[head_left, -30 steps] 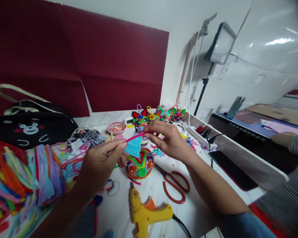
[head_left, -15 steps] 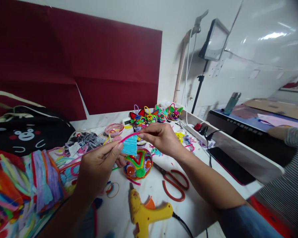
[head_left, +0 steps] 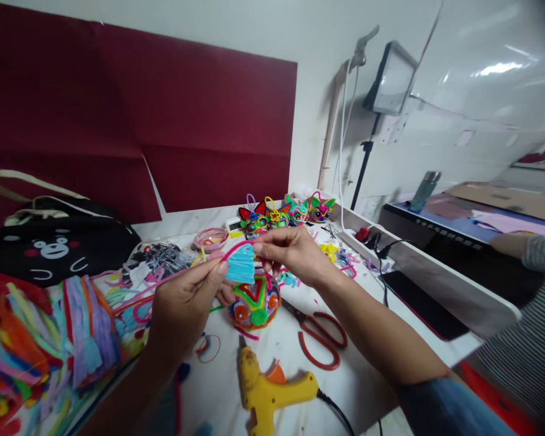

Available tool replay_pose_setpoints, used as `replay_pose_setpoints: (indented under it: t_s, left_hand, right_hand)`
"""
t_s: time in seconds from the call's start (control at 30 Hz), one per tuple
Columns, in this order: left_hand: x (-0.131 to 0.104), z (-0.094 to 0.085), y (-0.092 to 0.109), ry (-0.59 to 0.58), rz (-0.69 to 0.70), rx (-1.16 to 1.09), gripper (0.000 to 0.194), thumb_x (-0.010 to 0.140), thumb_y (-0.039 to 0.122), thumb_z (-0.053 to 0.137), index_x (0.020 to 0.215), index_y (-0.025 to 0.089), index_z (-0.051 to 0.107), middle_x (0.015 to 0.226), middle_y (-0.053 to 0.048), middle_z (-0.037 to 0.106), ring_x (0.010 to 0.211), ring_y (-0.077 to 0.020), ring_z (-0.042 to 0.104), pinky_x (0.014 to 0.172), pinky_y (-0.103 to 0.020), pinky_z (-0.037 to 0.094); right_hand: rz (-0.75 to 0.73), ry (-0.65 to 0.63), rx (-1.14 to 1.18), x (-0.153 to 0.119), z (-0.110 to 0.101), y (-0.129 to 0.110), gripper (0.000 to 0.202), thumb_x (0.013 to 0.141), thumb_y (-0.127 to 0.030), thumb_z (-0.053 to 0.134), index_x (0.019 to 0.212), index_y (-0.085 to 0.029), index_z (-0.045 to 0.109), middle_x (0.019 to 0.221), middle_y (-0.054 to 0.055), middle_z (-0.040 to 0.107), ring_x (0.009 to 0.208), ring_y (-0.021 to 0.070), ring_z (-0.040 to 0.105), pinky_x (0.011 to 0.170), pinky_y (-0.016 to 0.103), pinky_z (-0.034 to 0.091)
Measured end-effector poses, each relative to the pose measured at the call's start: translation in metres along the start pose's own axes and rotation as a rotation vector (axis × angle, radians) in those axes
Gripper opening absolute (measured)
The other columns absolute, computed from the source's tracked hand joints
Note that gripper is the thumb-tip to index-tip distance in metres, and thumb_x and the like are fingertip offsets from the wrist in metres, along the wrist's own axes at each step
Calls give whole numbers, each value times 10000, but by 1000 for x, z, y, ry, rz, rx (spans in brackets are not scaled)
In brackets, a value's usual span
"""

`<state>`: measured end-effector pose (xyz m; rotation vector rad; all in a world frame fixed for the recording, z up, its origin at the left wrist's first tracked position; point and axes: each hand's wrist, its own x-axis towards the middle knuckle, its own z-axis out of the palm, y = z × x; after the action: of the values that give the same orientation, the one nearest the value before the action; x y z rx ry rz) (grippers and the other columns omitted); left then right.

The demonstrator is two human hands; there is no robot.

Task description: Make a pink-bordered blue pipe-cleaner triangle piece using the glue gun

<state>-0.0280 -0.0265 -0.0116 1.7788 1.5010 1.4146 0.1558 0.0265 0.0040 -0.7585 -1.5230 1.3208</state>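
Observation:
A light-blue ear-shaped piece of pipe cleaners [head_left: 240,266], with a pink pipe cleaner [head_left: 234,247] curving along its upper edge, is held up between my hands. My left hand [head_left: 188,303] pinches its left corner and the pink strand. At the right end, my right hand [head_left: 293,251] grips the piece and pink strand between thumb and fingers. Just below lies a colourful pipe-cleaner animal head [head_left: 257,303] with orange eyes and a green nose. Red-handled scissors [head_left: 320,339] lie right of it. Nearer me is a yellow glue gun [head_left: 272,393].
Several finished animal heads [head_left: 277,215] stand at the back. Bundled pipe cleaners [head_left: 84,339] and a black bag [head_left: 49,248] are on the left. On the right are a phone [head_left: 420,303], a power strip [head_left: 367,245] and a person's striped sleeve [head_left: 536,254].
The pink strand now arches over the blue piece's top edge, where it was straighter before. My right hand's fingers have curled in closer; the view has shifted slightly.

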Motion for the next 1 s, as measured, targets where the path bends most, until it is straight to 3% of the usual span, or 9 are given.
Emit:
replay_pose_setpoints:
  t_s: [0.2, 0.43, 0.6, 0.73, 0.87, 1.0]
  left_hand:
    - [0, 0, 0, 8, -16, -22, 252, 821, 380, 598, 874, 170, 729, 525, 49, 644, 519, -136, 607, 587, -222, 508]
    - [-3, 3, 2, -9, -36, -117, 228, 808, 383, 629, 862, 177, 710, 509, 43, 628, 496, -135, 589, 547, -229, 482]
    - [-4, 5, 4, 5, -130, -251, 303, 739, 372, 697, 948, 155, 660, 517, 41, 621, 511, -146, 600, 539, -245, 472]
    - [-3, 5, 4, 0, -175, -307, 338, 702, 377, 729, 938, 153, 640, 508, 50, 596, 513, -130, 568, 525, -230, 452]
    - [1, 2, -1, -12, -208, -333, 323, 709, 382, 736, 918, 163, 626, 502, 64, 571, 484, -100, 513, 492, -202, 412]
    - [3, -1, -4, -36, -247, -360, 341, 676, 358, 764, 930, 171, 631, 586, 58, 625, 456, -78, 503, 452, -189, 368]
  right_hand:
    - [-33, 22, -49, -5, 0, 1, 244, 751, -371, 726, 783, -131, 699, 522, -42, 566, 439, 66, 493, 406, 180, 388]
    - [-56, 16, -14, -7, 3, 5, 331, 625, -403, 821, 759, -130, 692, 619, -25, 606, 550, 79, 523, 542, 217, 436]
    - [-50, 7, -18, -10, 5, 3, 319, 637, -405, 818, 718, -146, 651, 566, -47, 570, 458, 59, 462, 438, 189, 354]
    - [-83, -7, -74, -14, 2, -1, 340, 732, -469, 737, 689, -150, 628, 520, -45, 538, 416, 57, 427, 409, 191, 330]
    - [-117, 57, -247, -23, -23, -1, 379, 810, -498, 656, 686, -142, 619, 545, -42, 500, 443, 51, 380, 414, 190, 277]
    - [1, -65, -634, -37, -67, 14, 384, 892, -439, 554, 669, -133, 614, 517, -43, 447, 465, 66, 347, 440, 197, 273]
